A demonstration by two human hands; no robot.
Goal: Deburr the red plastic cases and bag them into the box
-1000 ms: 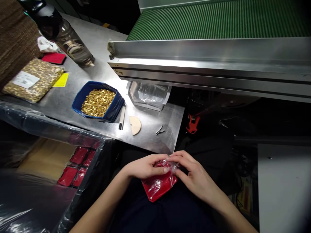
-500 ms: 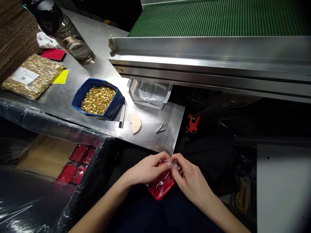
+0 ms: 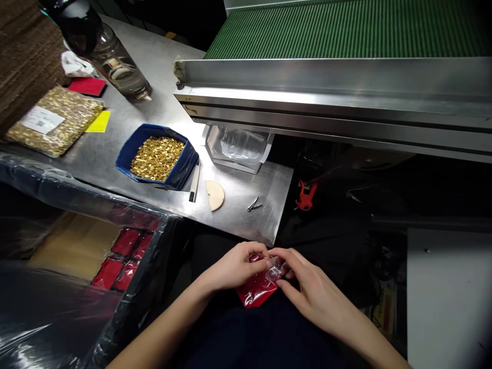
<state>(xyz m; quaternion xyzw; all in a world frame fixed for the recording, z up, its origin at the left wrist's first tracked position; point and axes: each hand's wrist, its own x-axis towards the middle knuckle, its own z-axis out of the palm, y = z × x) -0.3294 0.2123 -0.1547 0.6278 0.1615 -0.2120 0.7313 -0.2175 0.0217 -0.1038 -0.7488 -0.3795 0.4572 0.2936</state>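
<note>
A red packet in clear plastic wrap [image 3: 258,291] is held over my lap at the bottom middle. My left hand [image 3: 240,264] pinches its upper left part between thumb and fingers. On its right side my right hand [image 3: 303,279] has its fingers curled around the loose clear plastic [image 3: 274,269], thumb by the packet's right edge and forefinger close to the left fingertips. Parts of the right fingers are hidden behind the plastic. What lies inside the wrap is hard to make out beyond its red surface.
A metal table [image 3: 246,225] bears a blue bin of gold-coloured pieces [image 3: 157,159], a cutter knife [image 3: 195,182], a wooden half-disc [image 3: 215,196], nail clippers [image 3: 253,205] and a bottle [image 3: 123,72]. A plastic-lined box [image 3: 154,241] with red packets [image 3: 126,241] stands left; a green conveyor belt [image 3: 346,31] lies behind.
My right thumb has moved apart from the forefinger and down along the packet's edge, showing more of the clear plastic. The packet has tilted slightly; my left hand has hardly moved.
</note>
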